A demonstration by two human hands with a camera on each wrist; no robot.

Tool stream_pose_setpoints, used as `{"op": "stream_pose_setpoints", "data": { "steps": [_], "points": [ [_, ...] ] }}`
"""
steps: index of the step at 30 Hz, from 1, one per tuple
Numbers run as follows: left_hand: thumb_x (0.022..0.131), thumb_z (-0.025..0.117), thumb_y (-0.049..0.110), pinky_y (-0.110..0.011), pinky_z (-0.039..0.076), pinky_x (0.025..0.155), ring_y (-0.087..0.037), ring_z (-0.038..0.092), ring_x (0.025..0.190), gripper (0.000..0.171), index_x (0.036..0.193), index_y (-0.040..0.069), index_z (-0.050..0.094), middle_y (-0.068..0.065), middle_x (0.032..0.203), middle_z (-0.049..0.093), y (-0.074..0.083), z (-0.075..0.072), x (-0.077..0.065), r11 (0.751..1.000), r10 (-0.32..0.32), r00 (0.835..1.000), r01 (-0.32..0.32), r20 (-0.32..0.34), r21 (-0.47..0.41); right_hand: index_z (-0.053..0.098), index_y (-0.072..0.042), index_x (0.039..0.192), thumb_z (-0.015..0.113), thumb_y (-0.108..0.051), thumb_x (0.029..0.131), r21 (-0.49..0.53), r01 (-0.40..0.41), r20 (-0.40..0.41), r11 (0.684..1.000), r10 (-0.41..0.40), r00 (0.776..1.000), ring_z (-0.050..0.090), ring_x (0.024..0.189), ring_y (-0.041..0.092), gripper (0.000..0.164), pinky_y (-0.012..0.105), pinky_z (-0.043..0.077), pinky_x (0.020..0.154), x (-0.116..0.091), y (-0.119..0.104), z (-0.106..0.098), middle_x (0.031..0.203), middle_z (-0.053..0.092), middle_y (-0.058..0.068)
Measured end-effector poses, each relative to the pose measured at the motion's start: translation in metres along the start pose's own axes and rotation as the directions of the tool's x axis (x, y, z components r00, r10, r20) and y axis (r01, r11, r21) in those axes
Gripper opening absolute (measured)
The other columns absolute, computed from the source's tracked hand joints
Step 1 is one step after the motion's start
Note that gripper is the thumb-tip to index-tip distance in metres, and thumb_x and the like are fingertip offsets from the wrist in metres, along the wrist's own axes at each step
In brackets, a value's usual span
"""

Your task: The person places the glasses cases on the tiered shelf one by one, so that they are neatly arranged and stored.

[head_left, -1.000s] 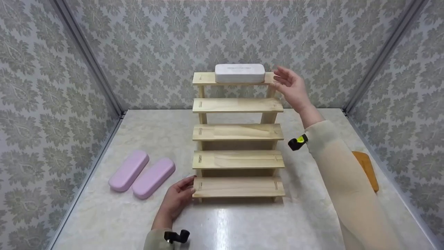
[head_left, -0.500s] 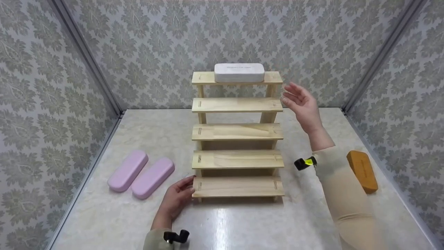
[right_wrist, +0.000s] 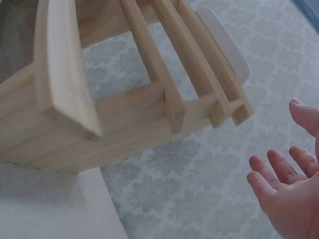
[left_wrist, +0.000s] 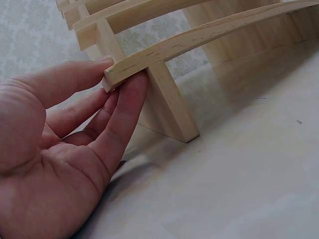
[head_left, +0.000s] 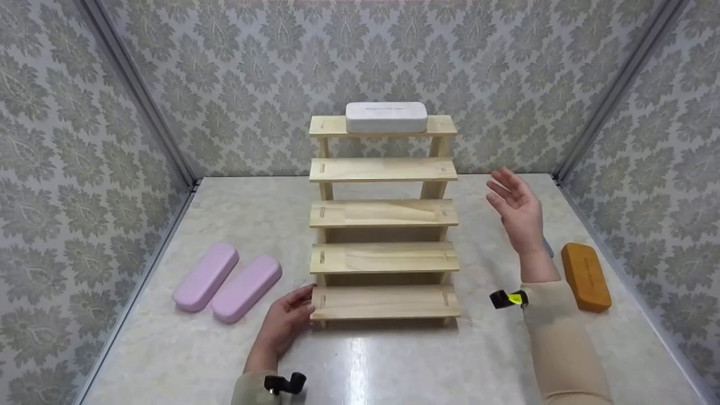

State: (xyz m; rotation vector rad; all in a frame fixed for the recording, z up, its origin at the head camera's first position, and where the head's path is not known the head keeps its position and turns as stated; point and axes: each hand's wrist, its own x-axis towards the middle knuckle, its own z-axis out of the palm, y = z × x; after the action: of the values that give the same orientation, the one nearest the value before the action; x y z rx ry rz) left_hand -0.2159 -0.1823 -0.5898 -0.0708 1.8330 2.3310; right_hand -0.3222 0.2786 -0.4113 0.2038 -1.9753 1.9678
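A stepped wooden shelf rack [head_left: 385, 259] stands upright in the middle of the table. My left hand [head_left: 286, 325] pinches the left end of its lowest shelf; in the left wrist view the thumb lies above the board [left_wrist: 164, 47] and fingers reach beneath it. On the top shelf lies a white glasses case [head_left: 386, 117], apart from both hands. My right hand [head_left: 518, 216] is in the air right of the rack, fingers spread and holding nothing. The right wrist view shows that hand [right_wrist: 294, 199] apart from the rack's shelf ends.
Two pink glasses cases [head_left: 206, 277] lie side by side left of the rack. An orange-brown case [head_left: 586, 277] lies at the right. Behind my right wrist a blue-grey thing [head_left: 548, 248] is mostly hidden. Patterned walls [head_left: 360, 56] enclose the table.
My right hand has moved away from the top shelf, down and to the right, uncovering the orange-brown case. The left hand keeps its hold, and the white case stays on the top shelf.
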Motion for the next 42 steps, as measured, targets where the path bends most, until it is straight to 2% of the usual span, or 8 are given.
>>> {"op": "stream_pose_setpoints", "data": {
  "steps": [7,16,19,22,25,30,35,42],
  "points": [
    [0.091,0.065,-0.006,-0.026,0.059,0.091,-0.012,0.064,0.113,0.061,0.149,-0.009,0.045,-0.007,0.13,0.066,-0.001,-0.001,0.001,1.0,0.0,1.0,0.0,0.0,-0.001,0.044,-0.007,0.153,0.065,-0.004,0.098,0.065,-0.049,-0.127,0.997,0.057,0.99,0.054,0.137,0.023,0.059,0.013,0.052,0.099,-0.017,0.021,-0.029,0.151,0.051,0.014],
    [0.091,0.065,-0.006,-0.026,0.059,0.09,-0.012,0.065,0.112,0.062,0.149,-0.009,0.044,-0.007,0.129,0.066,0.001,0.001,-0.001,1.0,-0.004,1.0,0.004,-0.001,-0.007,0.047,-0.003,0.15,0.068,0.002,0.095,0.15,-0.042,-0.298,0.988,0.086,0.951,0.06,0.123,0.016,0.059,0.01,0.054,0.091,-0.03,0.053,-0.065,0.132,0.062,-0.001],
    [0.092,0.065,-0.004,-0.025,0.059,0.09,-0.012,0.064,0.113,0.061,0.15,-0.008,0.044,-0.01,0.134,0.064,0.001,0.001,-0.002,1.0,-0.009,1.0,0.009,-0.008,0.0,0.043,-0.004,0.154,0.068,0.0,0.095,0.127,-0.09,-0.338,0.988,0.129,0.932,0.055,0.132,0.02,0.064,0.01,0.053,0.092,-0.031,0.063,-0.076,0.137,0.057,0.001],
    [0.093,0.065,-0.003,-0.025,0.059,0.09,-0.012,0.063,0.114,0.061,0.15,-0.006,0.045,-0.013,0.138,0.061,0.002,0.002,-0.001,1.0,-0.017,1.0,0.017,-0.016,0.0,0.038,-0.007,0.158,0.069,-0.003,0.096,0.08,-0.157,-0.373,0.984,0.176,0.911,0.047,0.141,0.024,0.069,0.013,0.05,0.101,-0.032,0.073,-0.085,0.149,0.05,0.008],
    [0.092,0.065,-0.003,-0.026,0.059,0.09,-0.013,0.063,0.113,0.061,0.15,-0.006,0.046,-0.014,0.139,0.059,0.001,0.001,-0.001,1.0,-0.023,1.0,0.023,-0.017,-0.003,0.035,-0.01,0.16,0.068,-0.003,0.096,0.038,-0.216,-0.403,0.976,0.212,0.89,0.04,0.148,0.025,0.072,0.021,0.045,0.113,-0.034,0.084,-0.092,0.161,0.041,0.013],
    [0.092,0.066,-0.002,-0.027,0.059,0.091,-0.014,0.064,0.114,0.061,0.15,-0.006,0.046,-0.015,0.14,0.059,0.0,0.0,-0.001,1.0,-0.022,1.0,0.022,-0.006,0.004,0.032,-0.012,0.161,0.069,-0.003,0.095,-0.014,-0.29,-0.452,0.957,0.253,0.856,0.029,0.156,0.025,0.077,0.034,0.032,0.126,-0.035,0.101,-0.099,0.167,0.033,0.012],
    [0.093,0.067,-0.001,-0.027,0.059,0.091,-0.014,0.064,0.114,0.062,0.15,-0.006,0.045,-0.016,0.141,0.059,0.0,0.0,-0.001,1.0,-0.01,1.0,0.01,0.005,0.012,0.026,-0.011,0.163,0.07,-0.003,0.094,-0.08,-0.345,-0.462,0.935,0.272,0.844,0.017,0.16,0.024,0.082,0.04,0.021,0.131,-0.037,0.117,-0.102,0.17,0.026,0.012],
    [0.093,0.066,-0.001,-0.026,0.058,0.092,-0.014,0.063,0.116,0.061,0.15,-0.006,0.045,-0.018,0.142,0.057,0.001,0.0,-0.002,1.0,-0.011,1.0,0.011,-0.005,0.022,0.016,-0.02,0.166,0.069,-0.009,0.096,-0.142,-0.442,-0.451,0.885,0.34,0.825,0.012,0.161,0.02,0.088,0.034,0.013,0.132,-0.037,0.131,-0.101,0.174,0.015,0.007]
  ]
}}
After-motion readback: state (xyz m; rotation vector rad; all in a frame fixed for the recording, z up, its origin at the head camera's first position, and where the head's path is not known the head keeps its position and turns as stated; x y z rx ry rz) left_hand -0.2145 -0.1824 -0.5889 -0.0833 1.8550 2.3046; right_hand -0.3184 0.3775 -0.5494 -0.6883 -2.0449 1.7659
